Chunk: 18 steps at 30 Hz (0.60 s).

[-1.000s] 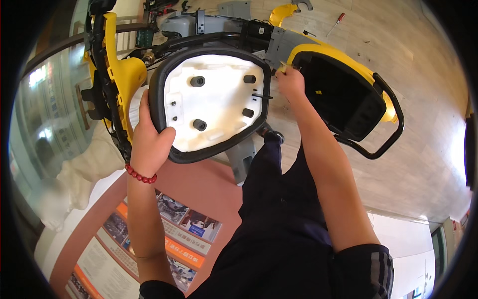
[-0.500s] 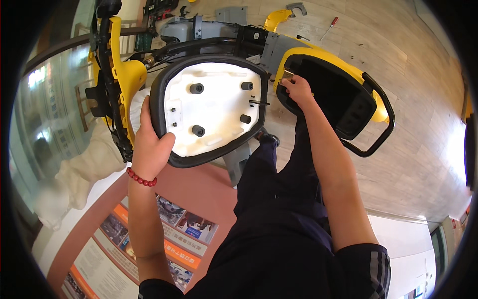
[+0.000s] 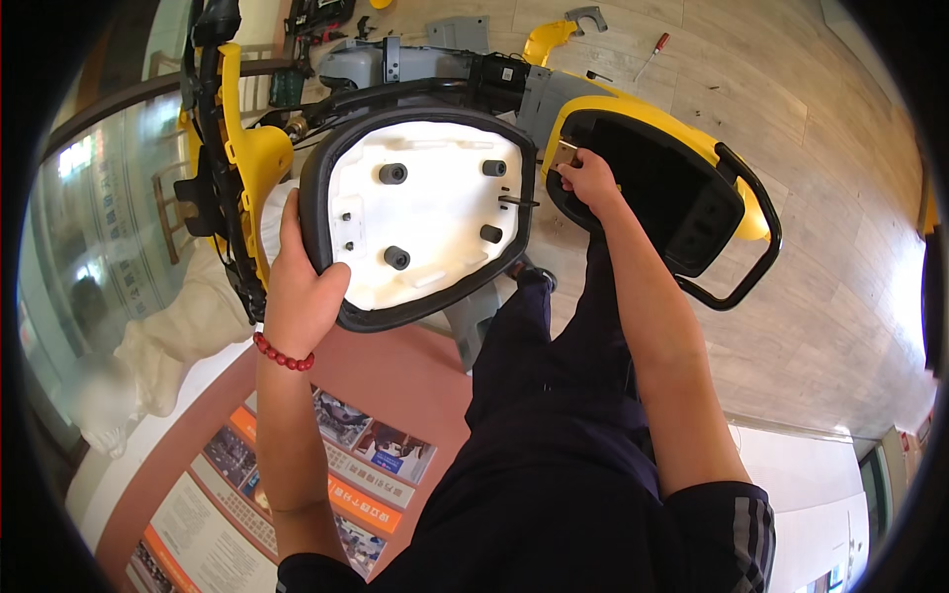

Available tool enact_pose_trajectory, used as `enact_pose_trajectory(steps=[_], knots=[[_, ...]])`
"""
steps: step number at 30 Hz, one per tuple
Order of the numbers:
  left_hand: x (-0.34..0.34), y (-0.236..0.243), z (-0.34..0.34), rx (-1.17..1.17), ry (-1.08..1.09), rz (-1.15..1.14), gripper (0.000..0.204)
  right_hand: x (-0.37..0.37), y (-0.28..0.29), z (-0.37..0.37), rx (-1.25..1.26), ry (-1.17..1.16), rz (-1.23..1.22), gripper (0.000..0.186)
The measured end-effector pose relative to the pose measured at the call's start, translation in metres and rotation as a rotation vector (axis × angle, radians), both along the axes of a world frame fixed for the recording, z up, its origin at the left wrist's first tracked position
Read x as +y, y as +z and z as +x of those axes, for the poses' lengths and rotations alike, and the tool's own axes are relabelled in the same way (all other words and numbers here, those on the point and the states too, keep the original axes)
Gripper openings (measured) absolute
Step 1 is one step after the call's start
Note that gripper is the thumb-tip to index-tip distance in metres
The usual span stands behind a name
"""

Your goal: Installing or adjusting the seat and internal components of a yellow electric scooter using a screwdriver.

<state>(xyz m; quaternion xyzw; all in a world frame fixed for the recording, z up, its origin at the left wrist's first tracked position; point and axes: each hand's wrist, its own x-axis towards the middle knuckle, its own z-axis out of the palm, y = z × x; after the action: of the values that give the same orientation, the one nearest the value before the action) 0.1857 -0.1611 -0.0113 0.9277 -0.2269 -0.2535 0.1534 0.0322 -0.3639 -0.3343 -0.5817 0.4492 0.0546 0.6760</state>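
My left hand (image 3: 308, 296), a red bead bracelet at its wrist, grips the left edge of an upturned scooter seat (image 3: 425, 217), which has a white underside, a black padded rim and several dark rubber posts. My right hand (image 3: 585, 180) is closed on a small metal plate (image 3: 566, 150), at the left edge of the black storage box (image 3: 677, 212) in the yellow rear body (image 3: 638, 109). A curved black grab rail (image 3: 761, 277) runs around the box's right end. My fingertips partly cover the plate, so whether it is fastened there I cannot tell.
The scooter's black frame and yellow front panel (image 3: 267, 148) stand at left beside a glass panel (image 3: 89, 227). Grey parts (image 3: 455, 32), a yellow piece (image 3: 544, 40) and a red-handled screwdriver (image 3: 652, 54) lie on the wooden floor (image 3: 840, 247). A printed board (image 3: 366, 366) lies below.
Over the last second my right hand has moved slightly down and right with the metal piece, onto the storage box's edge. My left hand and the seat have shifted slightly.
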Motion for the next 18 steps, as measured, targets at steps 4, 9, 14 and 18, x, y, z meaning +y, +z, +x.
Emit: enact_pose_trajectory(steps=[4,9,14,18], knots=[[-0.0019,0.0001,-0.0008,0.009,0.014,0.024,0.076,0.0002,-0.0026,0.0024,-0.014,0.016,0.045,0.011],[-0.0017,0.0000,-0.0009,0.007,0.002,0.016,0.076,0.0019,-0.0003,0.0079,-0.016,0.021,0.068,0.011],[-0.0005,0.0028,-0.0025,0.012,0.015,0.051,0.076,0.0023,0.0040,0.0076,0.015,0.035,0.050,0.013],[0.0046,-0.0003,-0.0032,0.032,0.025,0.027,0.076,0.0020,0.0000,0.0059,-0.014,0.044,0.032,0.013]])
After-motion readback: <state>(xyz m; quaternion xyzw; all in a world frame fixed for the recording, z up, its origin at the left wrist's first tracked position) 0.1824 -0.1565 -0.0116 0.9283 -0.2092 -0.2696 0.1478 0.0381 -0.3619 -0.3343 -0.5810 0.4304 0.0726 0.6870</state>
